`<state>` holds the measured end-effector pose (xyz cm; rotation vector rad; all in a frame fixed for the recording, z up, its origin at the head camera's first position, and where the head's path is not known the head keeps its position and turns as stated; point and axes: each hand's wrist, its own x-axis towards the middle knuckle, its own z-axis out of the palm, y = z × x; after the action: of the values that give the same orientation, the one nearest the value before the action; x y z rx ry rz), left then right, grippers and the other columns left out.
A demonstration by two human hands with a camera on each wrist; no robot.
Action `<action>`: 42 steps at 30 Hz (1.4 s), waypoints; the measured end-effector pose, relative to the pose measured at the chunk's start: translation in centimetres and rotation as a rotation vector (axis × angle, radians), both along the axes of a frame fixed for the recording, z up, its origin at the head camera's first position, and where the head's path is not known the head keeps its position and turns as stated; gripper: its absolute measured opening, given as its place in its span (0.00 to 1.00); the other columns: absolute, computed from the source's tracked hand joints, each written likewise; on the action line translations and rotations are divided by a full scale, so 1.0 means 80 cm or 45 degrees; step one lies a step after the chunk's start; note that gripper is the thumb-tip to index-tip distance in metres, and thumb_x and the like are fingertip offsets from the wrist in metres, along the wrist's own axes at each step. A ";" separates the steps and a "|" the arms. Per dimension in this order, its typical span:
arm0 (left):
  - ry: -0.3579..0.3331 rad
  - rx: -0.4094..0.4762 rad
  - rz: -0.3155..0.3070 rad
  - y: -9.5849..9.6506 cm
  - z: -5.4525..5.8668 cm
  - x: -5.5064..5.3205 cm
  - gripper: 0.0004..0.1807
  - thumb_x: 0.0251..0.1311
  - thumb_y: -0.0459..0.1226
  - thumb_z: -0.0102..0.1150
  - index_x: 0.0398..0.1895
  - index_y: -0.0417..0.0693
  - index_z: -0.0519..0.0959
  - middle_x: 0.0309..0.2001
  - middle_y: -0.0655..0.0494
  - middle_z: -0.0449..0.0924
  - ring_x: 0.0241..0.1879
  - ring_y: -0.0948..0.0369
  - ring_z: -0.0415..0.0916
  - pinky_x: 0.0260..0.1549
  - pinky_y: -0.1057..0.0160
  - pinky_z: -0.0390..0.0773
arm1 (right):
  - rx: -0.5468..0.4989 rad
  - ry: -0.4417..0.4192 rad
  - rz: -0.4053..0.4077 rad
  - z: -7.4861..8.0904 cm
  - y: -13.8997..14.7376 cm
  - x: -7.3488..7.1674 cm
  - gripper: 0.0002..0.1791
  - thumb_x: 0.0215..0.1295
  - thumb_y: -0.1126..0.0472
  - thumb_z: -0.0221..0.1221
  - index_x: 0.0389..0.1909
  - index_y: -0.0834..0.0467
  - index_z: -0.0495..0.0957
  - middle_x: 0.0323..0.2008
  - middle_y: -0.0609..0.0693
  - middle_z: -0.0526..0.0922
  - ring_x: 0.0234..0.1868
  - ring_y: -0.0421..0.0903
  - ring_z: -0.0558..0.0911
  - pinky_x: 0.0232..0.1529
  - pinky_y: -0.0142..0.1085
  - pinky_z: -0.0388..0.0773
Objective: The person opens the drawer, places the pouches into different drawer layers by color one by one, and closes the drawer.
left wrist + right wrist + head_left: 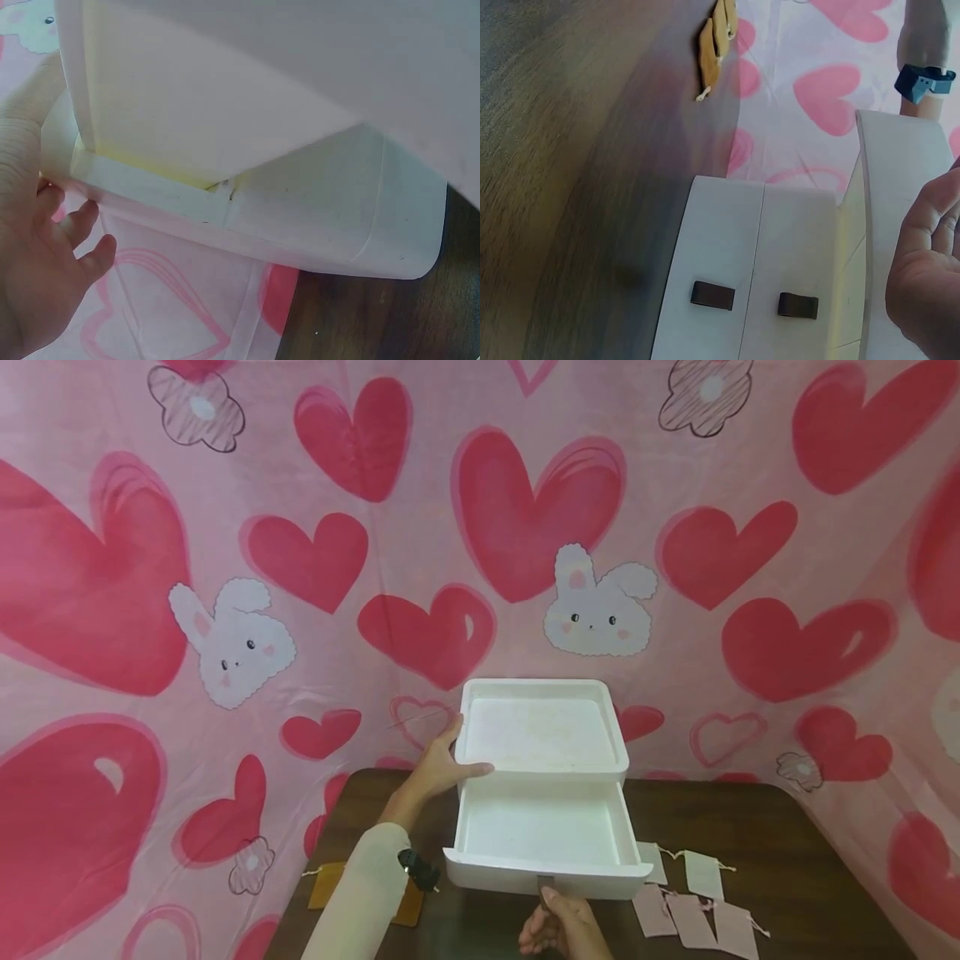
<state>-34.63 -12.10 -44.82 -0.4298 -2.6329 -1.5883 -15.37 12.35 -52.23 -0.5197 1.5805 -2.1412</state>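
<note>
A white drawer unit [542, 774] with a shallow tray-like top stands on the dark table, its top drawer [547, 822] pulled out, with bare white floor showing. My left hand [438, 767] rests against the unit's upper left corner, thumb along the front edge and forefinger up the side. In the left wrist view its other fingers [94, 259] are loosely bent beside the white wall. Under the drawer front, my right hand [564, 927] pinches the brown pull tab [546, 882]. The right wrist view shows two closed lower drawers with brown tabs [712, 296].
White drawstring pouches [703, 874] and pink drawstring pouches [692, 920] lie on the table [780, 835] to the right. Mustard pouches [324, 885] lie at the left, partly behind my left sleeve. A pink heart-patterned cloth [420, 460] hangs behind the table.
</note>
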 end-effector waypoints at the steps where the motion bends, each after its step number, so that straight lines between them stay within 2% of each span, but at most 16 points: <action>1: -0.002 0.001 0.000 0.000 0.000 0.000 0.65 0.44 0.50 0.81 0.82 0.49 0.50 0.82 0.51 0.51 0.78 0.49 0.58 0.71 0.45 0.70 | -0.002 0.000 -0.001 0.000 0.000 0.000 0.38 0.83 0.55 0.33 0.36 0.96 0.51 0.30 0.36 0.89 0.34 0.33 0.88 0.39 0.28 0.85; 6: 0.002 -0.001 -0.007 -0.001 -0.002 -0.001 0.65 0.44 0.50 0.82 0.83 0.51 0.49 0.82 0.51 0.51 0.77 0.49 0.61 0.69 0.45 0.73 | -0.008 -0.010 0.000 0.001 0.001 0.001 0.37 0.83 0.55 0.33 0.35 0.95 0.50 0.30 0.37 0.89 0.34 0.34 0.89 0.39 0.28 0.85; 8: 0.003 0.000 -0.009 -0.001 -0.002 -0.001 0.65 0.45 0.50 0.81 0.83 0.51 0.49 0.82 0.51 0.52 0.76 0.49 0.63 0.67 0.44 0.74 | -0.011 -0.023 -0.007 0.002 0.002 0.002 0.36 0.83 0.55 0.33 0.34 0.92 0.55 0.30 0.38 0.90 0.33 0.35 0.89 0.39 0.29 0.85; 10: 0.003 0.001 -0.009 -0.001 -0.001 -0.001 0.65 0.45 0.50 0.81 0.83 0.51 0.49 0.82 0.51 0.52 0.75 0.48 0.63 0.67 0.44 0.74 | -0.012 -0.048 -0.014 0.003 0.002 0.003 0.35 0.83 0.55 0.34 0.26 0.84 0.65 0.29 0.39 0.90 0.33 0.35 0.89 0.38 0.29 0.85; 12: 0.001 0.003 -0.009 0.000 0.000 -0.001 0.65 0.45 0.50 0.81 0.83 0.51 0.49 0.82 0.51 0.52 0.76 0.48 0.63 0.68 0.44 0.74 | -0.012 -0.059 -0.027 0.004 0.003 0.004 0.34 0.83 0.55 0.34 0.25 0.81 0.67 0.28 0.39 0.90 0.32 0.36 0.89 0.38 0.29 0.85; 15: -0.001 0.006 -0.013 0.000 0.000 -0.001 0.65 0.45 0.49 0.81 0.82 0.49 0.50 0.82 0.51 0.51 0.77 0.49 0.60 0.70 0.45 0.72 | 0.008 -0.062 -0.047 0.004 0.003 0.006 0.35 0.83 0.55 0.34 0.24 0.84 0.63 0.27 0.38 0.89 0.32 0.35 0.89 0.37 0.29 0.84; 17: -0.001 0.006 -0.015 0.000 -0.001 -0.003 0.65 0.45 0.49 0.81 0.82 0.48 0.49 0.82 0.51 0.51 0.79 0.49 0.58 0.71 0.45 0.70 | 0.022 -0.050 -0.058 0.003 0.003 0.007 0.36 0.83 0.55 0.34 0.33 0.91 0.52 0.27 0.38 0.89 0.31 0.35 0.89 0.37 0.29 0.84; 20: 0.010 0.004 -0.014 0.000 -0.002 -0.003 0.65 0.45 0.49 0.81 0.82 0.47 0.49 0.83 0.50 0.50 0.79 0.49 0.56 0.72 0.45 0.68 | 0.026 -0.050 -0.057 0.002 0.003 0.007 0.37 0.83 0.54 0.34 0.33 0.91 0.51 0.27 0.38 0.89 0.32 0.35 0.89 0.37 0.28 0.83; 22: 0.009 0.002 -0.008 0.000 -0.003 -0.003 0.65 0.45 0.49 0.81 0.82 0.48 0.49 0.83 0.51 0.50 0.79 0.50 0.56 0.72 0.45 0.68 | 0.015 -0.074 -0.048 0.001 0.004 0.006 0.36 0.83 0.53 0.34 0.27 0.85 0.62 0.27 0.38 0.89 0.32 0.36 0.89 0.37 0.28 0.84; 24: 0.000 0.006 -0.005 0.000 -0.002 -0.003 0.65 0.44 0.50 0.82 0.82 0.50 0.49 0.82 0.52 0.51 0.78 0.50 0.58 0.71 0.45 0.70 | 0.012 -0.110 -0.033 0.001 0.006 0.005 0.35 0.83 0.52 0.34 0.22 0.70 0.74 0.27 0.38 0.89 0.32 0.36 0.89 0.37 0.28 0.84; 27: -0.007 0.013 -0.009 0.000 -0.003 -0.005 0.65 0.44 0.50 0.81 0.83 0.51 0.49 0.83 0.53 0.51 0.79 0.50 0.58 0.70 0.46 0.71 | 0.039 -0.179 -0.015 0.002 0.008 0.004 0.32 0.83 0.49 0.34 0.24 0.46 0.84 0.28 0.38 0.90 0.33 0.35 0.89 0.38 0.28 0.84; 31: -0.008 0.024 -0.017 -0.001 -0.004 -0.005 0.65 0.45 0.50 0.81 0.83 0.51 0.48 0.83 0.53 0.50 0.79 0.51 0.57 0.70 0.46 0.71 | 0.076 -0.246 0.011 0.005 0.012 0.005 0.34 0.83 0.46 0.33 0.28 0.47 0.86 0.30 0.39 0.90 0.33 0.35 0.89 0.38 0.28 0.85; 36: -0.023 0.034 -0.016 -0.001 -0.002 -0.003 0.65 0.45 0.50 0.81 0.83 0.53 0.49 0.82 0.54 0.52 0.76 0.50 0.63 0.67 0.46 0.75 | 0.045 -0.331 0.021 0.006 0.019 0.008 0.35 0.83 0.44 0.29 0.34 0.50 0.86 0.33 0.41 0.91 0.35 0.36 0.89 0.40 0.28 0.85; 42: -0.035 0.044 -0.014 0.000 -0.003 0.000 0.64 0.46 0.50 0.80 0.83 0.55 0.49 0.82 0.54 0.53 0.74 0.49 0.65 0.64 0.45 0.77 | -0.052 -0.288 0.103 0.002 0.032 0.011 0.35 0.83 0.44 0.27 0.41 0.50 0.86 0.38 0.42 0.92 0.39 0.37 0.90 0.44 0.29 0.86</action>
<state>-34.66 -12.10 -45.04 -0.4245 -2.6228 -1.6519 -14.48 14.93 -52.05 -0.3346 1.3727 -2.0929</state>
